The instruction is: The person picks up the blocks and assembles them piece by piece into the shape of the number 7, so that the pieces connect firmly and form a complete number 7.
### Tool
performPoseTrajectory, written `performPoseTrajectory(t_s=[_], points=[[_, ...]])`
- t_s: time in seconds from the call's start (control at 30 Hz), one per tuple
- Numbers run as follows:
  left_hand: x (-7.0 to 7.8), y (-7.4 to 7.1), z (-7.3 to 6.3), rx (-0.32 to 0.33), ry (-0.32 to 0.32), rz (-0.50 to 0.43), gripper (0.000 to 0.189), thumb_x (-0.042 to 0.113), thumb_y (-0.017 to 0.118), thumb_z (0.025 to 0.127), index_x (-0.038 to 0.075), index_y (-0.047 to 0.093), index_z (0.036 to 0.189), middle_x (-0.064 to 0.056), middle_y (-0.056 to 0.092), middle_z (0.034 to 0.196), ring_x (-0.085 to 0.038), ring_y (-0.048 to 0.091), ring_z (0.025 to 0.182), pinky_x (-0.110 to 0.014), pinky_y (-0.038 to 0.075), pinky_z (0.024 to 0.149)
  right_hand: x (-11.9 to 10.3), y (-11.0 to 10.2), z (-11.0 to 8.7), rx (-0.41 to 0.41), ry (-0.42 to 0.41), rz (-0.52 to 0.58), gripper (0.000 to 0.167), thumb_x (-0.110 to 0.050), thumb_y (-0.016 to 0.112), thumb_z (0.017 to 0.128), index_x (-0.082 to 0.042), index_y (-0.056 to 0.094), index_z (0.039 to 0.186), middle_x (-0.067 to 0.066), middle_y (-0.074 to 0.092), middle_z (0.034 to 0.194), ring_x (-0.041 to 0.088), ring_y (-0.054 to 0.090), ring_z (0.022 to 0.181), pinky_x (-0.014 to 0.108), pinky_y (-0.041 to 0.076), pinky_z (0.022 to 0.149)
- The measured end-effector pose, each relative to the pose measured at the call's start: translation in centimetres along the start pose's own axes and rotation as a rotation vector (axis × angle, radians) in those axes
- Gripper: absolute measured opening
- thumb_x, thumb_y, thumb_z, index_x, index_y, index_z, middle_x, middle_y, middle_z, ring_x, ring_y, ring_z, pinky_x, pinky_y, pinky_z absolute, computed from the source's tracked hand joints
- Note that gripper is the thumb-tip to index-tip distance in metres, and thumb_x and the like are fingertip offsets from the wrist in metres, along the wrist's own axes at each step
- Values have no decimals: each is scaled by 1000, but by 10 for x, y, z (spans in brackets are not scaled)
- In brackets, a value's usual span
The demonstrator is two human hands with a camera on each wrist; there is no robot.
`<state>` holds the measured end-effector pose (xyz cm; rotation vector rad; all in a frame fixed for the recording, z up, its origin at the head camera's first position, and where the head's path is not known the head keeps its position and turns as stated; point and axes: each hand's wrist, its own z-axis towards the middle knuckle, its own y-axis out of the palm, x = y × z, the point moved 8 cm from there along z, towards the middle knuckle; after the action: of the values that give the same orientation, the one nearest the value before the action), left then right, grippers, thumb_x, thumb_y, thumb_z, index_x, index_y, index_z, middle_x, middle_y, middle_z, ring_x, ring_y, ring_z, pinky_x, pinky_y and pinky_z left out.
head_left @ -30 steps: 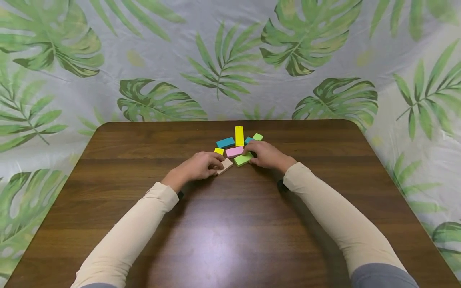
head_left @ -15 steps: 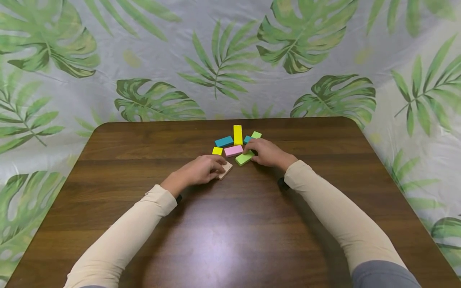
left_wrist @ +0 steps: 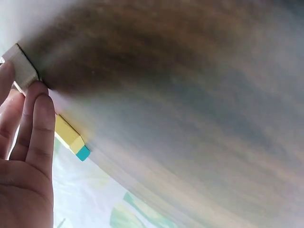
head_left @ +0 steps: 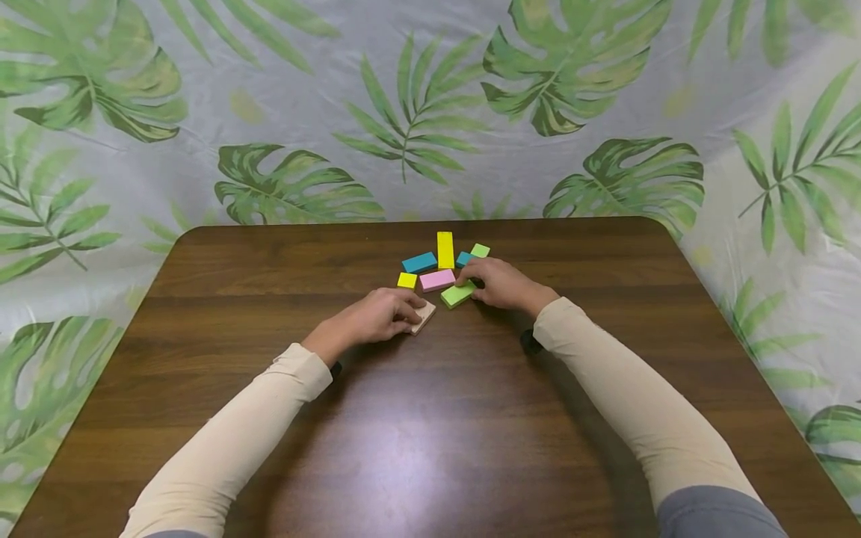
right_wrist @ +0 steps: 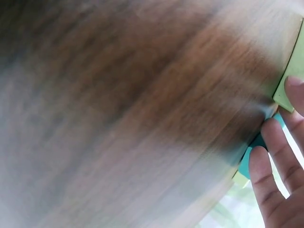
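My left hand (head_left: 377, 315) pinches a plain wooden block (head_left: 424, 317) by its left end, fingers over the top. In the left wrist view that block (left_wrist: 20, 69) sits between thumb and fingertips. My right hand (head_left: 501, 285) holds a light green block (head_left: 458, 295) at its right end; the right wrist view has the thumb against this green block (right_wrist: 295, 71). Both blocks lie slantwise on the table, a gap between them. Just behind lie a pink block (head_left: 438, 280) and a yellow block (head_left: 406, 280), the latter partly hidden by my left hand.
A blue block (head_left: 419, 262) and a long yellow block (head_left: 445, 249) lie farther back. Beyond my right hand are another blue block (head_left: 464, 258) and a second light green block (head_left: 480, 250). The brown wooden table (head_left: 417, 418) ends at a leaf-patterned curtain (head_left: 303, 90).
The wooden block has turned to a steeper slant and shifted slightly toward me with my left hand. The green block in my right hand has turned a little. The other blocks stay put.
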<state>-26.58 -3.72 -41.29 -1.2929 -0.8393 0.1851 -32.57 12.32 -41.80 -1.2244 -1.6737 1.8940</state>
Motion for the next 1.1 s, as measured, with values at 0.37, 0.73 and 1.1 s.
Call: performPoseTrajectory(t_s=[0.37,0.73,1.1], points=[[6,2,-2,44,14,-7,20,9,71,90,5,77,108,-9,69,128,-27,65,119,-41,52,101,1,-1,1,11,2,24,26,-1,67,90,-11,72,114,11,67,123,30,61,117,48,47,104],[27,15,-8,0,32,51,17,11,68,93,7,77,108,-9,65,131,-26,64,120,-40,52,101,1,-1,0,20,-4,13,28,0,66,89,-10,73,114,11,68,121,30,61,115,48,47,103],[49,21,-15,-5,33,45,17,11,69,92,6,77,107,-11,66,129,-28,66,116,-40,54,98,-3,-2,-5,19,-28,13,28,3,64,89,-10,74,111,10,69,119,29,62,115,48,48,102]])
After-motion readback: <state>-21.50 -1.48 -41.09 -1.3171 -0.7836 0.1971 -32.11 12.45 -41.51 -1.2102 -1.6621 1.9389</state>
